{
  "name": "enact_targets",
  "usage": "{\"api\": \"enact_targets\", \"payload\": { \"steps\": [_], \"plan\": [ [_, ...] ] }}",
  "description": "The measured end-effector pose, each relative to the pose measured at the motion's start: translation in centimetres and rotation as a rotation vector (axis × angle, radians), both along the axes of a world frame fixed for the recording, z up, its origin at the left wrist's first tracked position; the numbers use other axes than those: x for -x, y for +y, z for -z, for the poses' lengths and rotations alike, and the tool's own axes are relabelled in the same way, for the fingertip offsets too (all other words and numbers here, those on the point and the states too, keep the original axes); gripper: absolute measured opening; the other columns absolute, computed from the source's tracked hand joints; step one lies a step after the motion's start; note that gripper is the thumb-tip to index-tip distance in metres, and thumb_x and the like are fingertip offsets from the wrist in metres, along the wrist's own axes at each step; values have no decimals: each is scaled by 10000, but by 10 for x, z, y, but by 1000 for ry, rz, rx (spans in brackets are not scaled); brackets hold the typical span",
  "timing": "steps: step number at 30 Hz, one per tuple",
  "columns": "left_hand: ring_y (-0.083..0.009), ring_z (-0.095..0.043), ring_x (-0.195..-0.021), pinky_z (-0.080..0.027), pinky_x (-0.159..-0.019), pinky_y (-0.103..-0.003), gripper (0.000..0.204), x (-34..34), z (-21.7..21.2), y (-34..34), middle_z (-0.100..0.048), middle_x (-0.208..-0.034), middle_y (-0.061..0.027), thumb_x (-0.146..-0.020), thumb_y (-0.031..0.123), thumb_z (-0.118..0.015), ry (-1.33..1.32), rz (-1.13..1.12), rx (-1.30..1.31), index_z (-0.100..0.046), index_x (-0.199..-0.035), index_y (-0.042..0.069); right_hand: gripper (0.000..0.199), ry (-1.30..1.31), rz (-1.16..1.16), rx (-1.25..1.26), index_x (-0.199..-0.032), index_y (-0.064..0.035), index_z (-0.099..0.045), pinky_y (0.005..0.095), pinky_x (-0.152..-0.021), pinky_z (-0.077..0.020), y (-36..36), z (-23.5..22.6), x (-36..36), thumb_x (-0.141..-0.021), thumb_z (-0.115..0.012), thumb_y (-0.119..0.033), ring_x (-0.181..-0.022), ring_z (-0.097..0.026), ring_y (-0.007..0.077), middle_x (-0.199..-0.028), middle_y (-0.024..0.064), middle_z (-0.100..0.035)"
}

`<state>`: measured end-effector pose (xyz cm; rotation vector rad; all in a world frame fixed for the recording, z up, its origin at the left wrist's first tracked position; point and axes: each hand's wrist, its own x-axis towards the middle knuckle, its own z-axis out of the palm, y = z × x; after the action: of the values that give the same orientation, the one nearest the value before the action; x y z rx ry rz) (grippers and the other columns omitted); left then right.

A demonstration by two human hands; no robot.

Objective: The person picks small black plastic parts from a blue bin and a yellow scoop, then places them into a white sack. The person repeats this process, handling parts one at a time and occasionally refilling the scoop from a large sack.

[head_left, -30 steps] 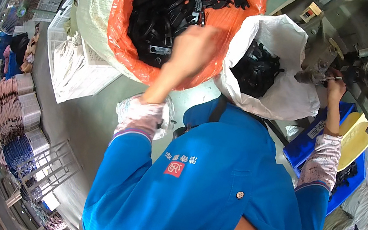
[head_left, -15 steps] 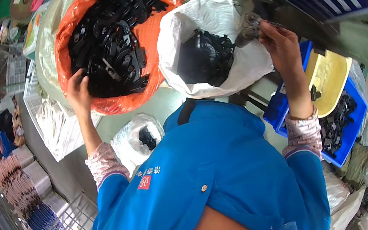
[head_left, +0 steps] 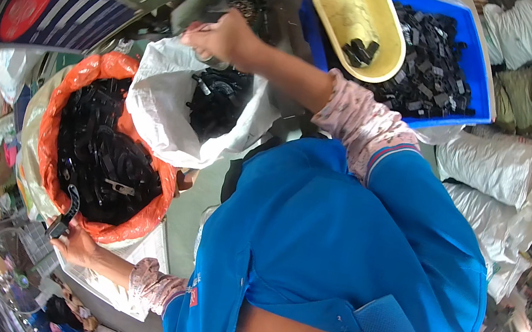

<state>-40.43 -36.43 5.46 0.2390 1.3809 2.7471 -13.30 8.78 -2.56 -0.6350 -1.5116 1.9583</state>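
Left hand (head_left: 75,246): gripping a black curved part (head_left: 60,224) beside the orange bag (head_left: 164,199).
Right hand (head_left: 230,40): hovering over the white bag (head_left: 154,96), hold unclear.
Bags: standing open, probably easing reach.

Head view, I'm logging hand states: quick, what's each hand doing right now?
Left hand: closed, holding a black curved part.
Right hand: near the white sack; whether it grips anything cannot be told.
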Motion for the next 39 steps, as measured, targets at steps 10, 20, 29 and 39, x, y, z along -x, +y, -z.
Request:
{"api": "enact_targets", "payload": {
  "steps": [10, 20, 29, 39],
  "plan": [
    [-190, -537, -956, -464, -750, -325, 485, -137, 71, 232, -586, -1092, -100, -985, 277, -570, -726, 1000, -236, -457, -1365, -3, 191, -119, 293, -757, -1026, -86, -725, 376, -691, -530, -42, 1, -135, -842, -719, -137, -783, -654, 300, -867, 135, -668],
    [-90, -437, -561, -337, -483, -236, 307, -345, 55, 355, -477, -679, 30, -919, 129, -674, -588, 1433, 309, -589, -1194, 20, 352, -1239, 818, -758, -1107, -80, -697, 421, -840, -540, 119, 65, -425, -807, -716, -263, -971, -672, 326, -991, 157, -700],
    [-171, -663, -886, -563, -716, -294, 312, -431, 53, 399, -686, -1054, -120, -854, 9, -713, -67, 1427, 496, -612, -1147, -19, 216, -636, 451, -359, -1095, -21, -702, 208, -699, -482, 61, -25, -414, -881, -693, -57, -773, -579, 48, -873, -16, -674],
    [-162, -657, -835, -604, -711, -319, 371, -437, 69, 398, -607, -989, -68, -843, -30, -697, 38, 1632, 724, -578, -1195, -33, 232, -188, 1, 98, -1092, 10, -689, 236, -740, -521, 31, -6, -375, -883, -700, -89, -844, -638, 89, -911, 50, -698]
  ]
}}
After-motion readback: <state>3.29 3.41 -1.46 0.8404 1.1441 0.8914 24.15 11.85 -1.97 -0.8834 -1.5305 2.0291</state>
